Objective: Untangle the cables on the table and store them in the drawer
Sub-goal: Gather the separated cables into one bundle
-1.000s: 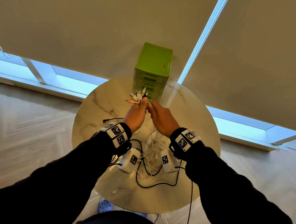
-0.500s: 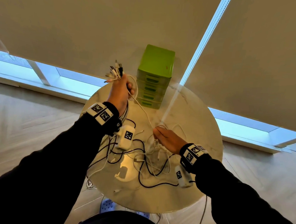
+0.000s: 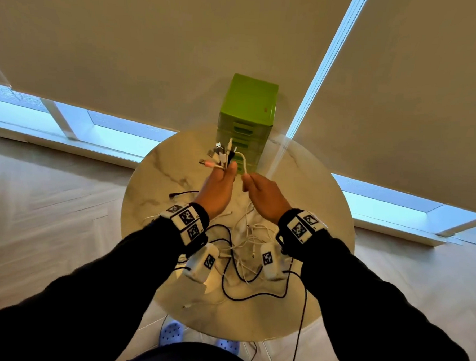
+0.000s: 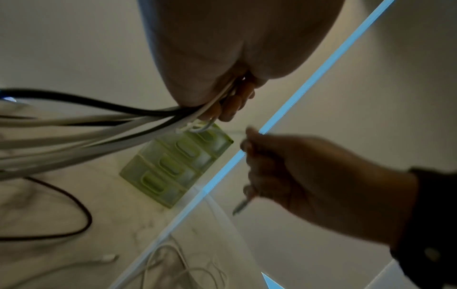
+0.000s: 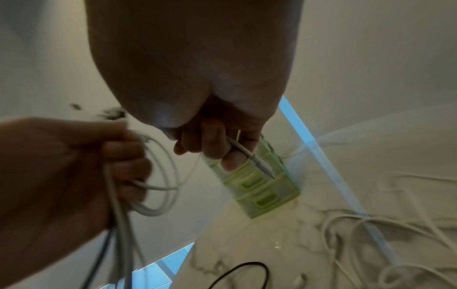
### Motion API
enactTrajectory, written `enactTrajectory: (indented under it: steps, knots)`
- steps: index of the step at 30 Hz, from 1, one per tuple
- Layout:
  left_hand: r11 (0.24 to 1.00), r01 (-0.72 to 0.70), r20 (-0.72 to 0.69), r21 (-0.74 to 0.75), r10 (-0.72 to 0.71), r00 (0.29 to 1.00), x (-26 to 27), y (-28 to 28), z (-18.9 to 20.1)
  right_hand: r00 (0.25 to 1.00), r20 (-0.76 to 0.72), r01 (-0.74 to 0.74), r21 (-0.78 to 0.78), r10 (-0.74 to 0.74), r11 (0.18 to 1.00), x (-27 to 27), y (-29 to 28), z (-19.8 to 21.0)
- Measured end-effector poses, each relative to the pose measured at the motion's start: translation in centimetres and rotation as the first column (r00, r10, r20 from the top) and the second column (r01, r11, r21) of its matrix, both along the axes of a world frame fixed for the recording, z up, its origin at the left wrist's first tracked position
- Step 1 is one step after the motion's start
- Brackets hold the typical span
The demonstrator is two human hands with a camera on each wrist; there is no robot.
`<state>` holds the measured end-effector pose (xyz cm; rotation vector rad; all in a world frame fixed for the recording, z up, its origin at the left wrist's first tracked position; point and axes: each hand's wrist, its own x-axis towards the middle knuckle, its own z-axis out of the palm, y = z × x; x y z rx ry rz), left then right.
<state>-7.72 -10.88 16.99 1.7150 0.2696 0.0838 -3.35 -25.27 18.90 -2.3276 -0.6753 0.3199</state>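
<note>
My left hand [image 3: 220,182] is raised over the round marble table [image 3: 159,181] and grips a bundle of cable ends [image 3: 221,156], white, black and pink plugs fanning out above the fist. In the left wrist view the bundle of cables [image 4: 103,129] trails out from under the curled fingers. My right hand [image 3: 258,187] is level with it, just to the right, and pinches the plug end of a white cable [image 5: 249,154] that loops over from the bundle. A tangle of white and black cables [image 3: 244,244] lies on the table below both wrists. The green drawer unit [image 3: 247,120] stands at the table's far edge, drawers closed.
A black cable end [image 3: 181,194] lies loose on the table's left part. One black cable [image 3: 299,321] hangs over the near right edge toward the floor. Blue slippers [image 3: 172,333] show under the table. Window blinds [image 3: 128,50] hang behind the drawer unit.
My left hand came back down from up left to in front of the drawer unit. My right hand rose off the tangle and now pinches a white cable end beside the bundle.
</note>
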Motion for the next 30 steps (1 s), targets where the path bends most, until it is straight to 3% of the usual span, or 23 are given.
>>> enactTrajectory:
  steps: [5, 8, 13, 16, 21, 25, 27, 28, 30]
  knots:
    - [0.998, 0.040, -0.041, -0.043, -0.042, 0.998, 0.0, -0.5, 1.3, 0.982, -0.022, -0.185, 0.064, 0.187, 0.981, -1.5, -0.2, 1.0]
    - [0.989, 0.099, -0.063, -0.111, -0.106, 0.992, 0.4, -1.0, 2.1, 0.977, -0.115, -0.168, 0.105, 0.180, 0.980, -1.5, -2.0, 1.4]
    - [0.954, 0.115, -0.106, -0.277, -0.149, 0.983, 1.9, -4.2, 3.3, 0.994, -0.106, 0.035, 0.077, -0.027, 0.996, -0.5, -7.0, 1.6]
    - [0.915, 0.144, -0.155, -0.377, -0.216, 0.964, 2.2, -7.2, 4.6, 0.953, -0.193, 0.237, 0.001, -0.232, 0.972, -0.3, -11.3, 1.0]
    - [0.854, 0.221, -0.164, -0.471, -0.332, 0.929, 2.4, -12.2, 5.7, 0.788, -0.423, 0.408, -0.184, -0.447, 0.894, -2.7, -19.1, -1.2]
    - [0.830, 0.317, -0.173, -0.459, -0.433, 0.884, 1.6, -16.5, 6.7, 0.593, -0.571, 0.477, -0.318, -0.567, 0.819, -6.6, -24.4, -4.1]
    - [0.828, 0.357, -0.183, -0.432, -0.468, 0.864, 1.0, -18.2, 6.9, 0.548, -0.601, 0.499, -0.324, -0.582, 0.804, -8.4, -25.9, -4.8]
    - [0.822, 0.380, -0.185, -0.424, -0.490, 0.852, 0.7, -18.8, 6.8, 0.563, -0.593, 0.501, -0.309, -0.575, 0.809, -9.1, -26.1, -4.8]
    - [0.802, 0.429, -0.193, -0.416, -0.539, 0.820, 0.2, -20.1, 6.3, 0.660, -0.526, 0.488, -0.242, -0.537, 0.838, -10.1, -25.8, -4.3]
